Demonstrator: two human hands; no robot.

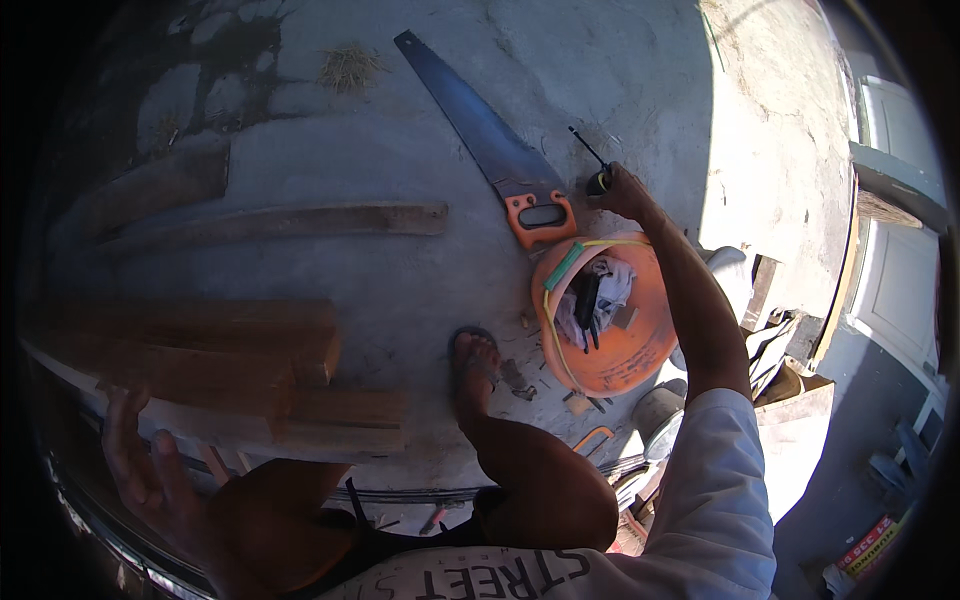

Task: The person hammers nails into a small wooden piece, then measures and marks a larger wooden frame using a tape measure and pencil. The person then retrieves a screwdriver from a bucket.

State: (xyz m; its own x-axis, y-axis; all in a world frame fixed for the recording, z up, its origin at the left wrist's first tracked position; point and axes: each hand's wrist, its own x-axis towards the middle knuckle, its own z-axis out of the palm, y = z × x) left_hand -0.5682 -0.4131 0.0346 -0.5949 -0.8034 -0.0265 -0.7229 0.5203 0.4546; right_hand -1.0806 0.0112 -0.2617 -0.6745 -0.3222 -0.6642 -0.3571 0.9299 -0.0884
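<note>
At the upper right, my right arm stretches past an orange bucket [645,350]. My right hand [628,194] is closed round what looks like a screwdriver [598,182], with a dark handle and a thin dark shaft pointing up and left. Just left of it lies a handsaw [480,125] with an orange handle, flat on the concrete. Inside the bucket are a crumpled pale cloth [612,285] and some dark tools. On the left, my left hand [150,465] has its fingers apart beside stacked wooden beams [215,365]; whether it touches them I cannot tell.
A long board [290,225] lies on the concrete beyond the beams. Below the bucket are an orange-framed tool [594,438] and a grey container [658,415]. Wood pieces and a box [795,400] crowd the right. My sandalled foot [472,355] stands between beams and bucket.
</note>
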